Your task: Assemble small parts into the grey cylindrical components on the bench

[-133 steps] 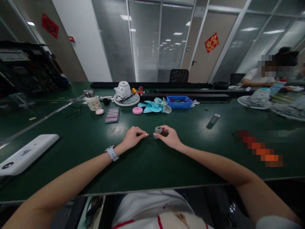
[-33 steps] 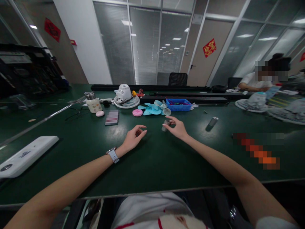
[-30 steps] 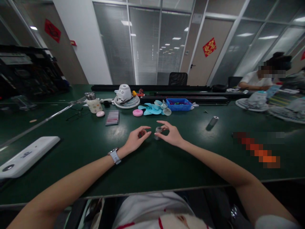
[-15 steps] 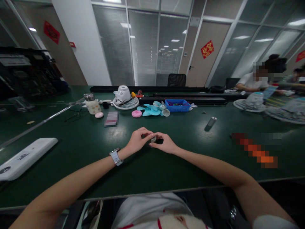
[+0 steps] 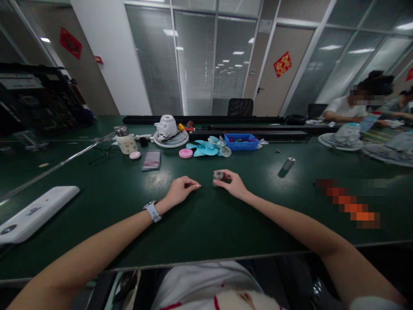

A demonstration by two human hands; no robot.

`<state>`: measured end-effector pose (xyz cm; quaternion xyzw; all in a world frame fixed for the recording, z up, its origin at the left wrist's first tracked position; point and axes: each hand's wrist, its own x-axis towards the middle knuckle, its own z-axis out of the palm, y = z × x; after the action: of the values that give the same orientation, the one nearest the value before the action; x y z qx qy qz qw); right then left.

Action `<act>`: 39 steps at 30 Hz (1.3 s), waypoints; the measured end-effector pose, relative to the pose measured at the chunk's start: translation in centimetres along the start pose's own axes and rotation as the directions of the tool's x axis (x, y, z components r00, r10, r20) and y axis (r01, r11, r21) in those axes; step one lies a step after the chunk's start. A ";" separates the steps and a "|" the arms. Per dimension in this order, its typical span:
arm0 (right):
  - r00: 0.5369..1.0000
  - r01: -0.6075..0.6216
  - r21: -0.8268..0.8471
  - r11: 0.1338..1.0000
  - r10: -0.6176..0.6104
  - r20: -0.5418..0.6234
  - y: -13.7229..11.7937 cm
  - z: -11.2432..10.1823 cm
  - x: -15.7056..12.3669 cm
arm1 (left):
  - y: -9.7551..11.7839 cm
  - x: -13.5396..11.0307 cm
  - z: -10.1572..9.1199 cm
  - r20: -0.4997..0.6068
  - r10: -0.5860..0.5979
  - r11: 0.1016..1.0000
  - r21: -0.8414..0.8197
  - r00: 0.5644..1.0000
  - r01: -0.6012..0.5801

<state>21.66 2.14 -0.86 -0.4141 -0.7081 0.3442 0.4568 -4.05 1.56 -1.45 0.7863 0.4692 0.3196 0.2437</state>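
Between the thumb and fingers of my right hand [image 5: 232, 184] is a small round object [image 5: 218, 175], greyish and partly see-through with a dark middle; its kind is too small to tell. It is held just over the green table. A short gap to the left, my left hand [image 5: 181, 190] has thumb and fingertips pressed together in a pinch. Whether anything tiny sits in that pinch does not show. A watch with a pale strap [image 5: 152, 211] is on my left wrist.
Beyond my hands lie a pink round piece [image 5: 186, 153], light-blue fan blades [image 5: 208, 148], a blue bin [image 5: 241, 142], a white fan head [image 5: 167, 125] and a bottle [image 5: 126, 143]. Right stands a grey cylinder [image 5: 288, 165]; left, a white panel [image 5: 38, 213]. Another person [image 5: 345, 107] sits far right.
My hands have come apart. The right hand has moved right and slightly away with the small round object, and the left has let go of it and drawn back left.
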 end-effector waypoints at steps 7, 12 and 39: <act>0.764 -0.303 -0.371 0.878 -0.008 -0.645 6.7 -12.3 5.4 | 1.0 -0.1 -0.2 0.032 -0.007 1.000 0.029 0.999 0.006; 0.574 -0.577 -0.360 0.733 0.051 -0.817 9.7 -18.1 5.0 | 0.8 0.0 -0.2 0.050 -0.007 1.000 -0.005 0.999 0.007; 0.928 0.291 -0.461 0.838 -0.130 0.348 -1.8 3.6 -0.3 | -1.2 1.0 0.7 -0.222 -0.158 0.972 -0.205 0.962 0.112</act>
<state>17.95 0.72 -0.68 -0.3800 -0.8762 0.1531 0.2537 -3.91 2.91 -2.46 0.6817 0.5151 0.4370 0.2813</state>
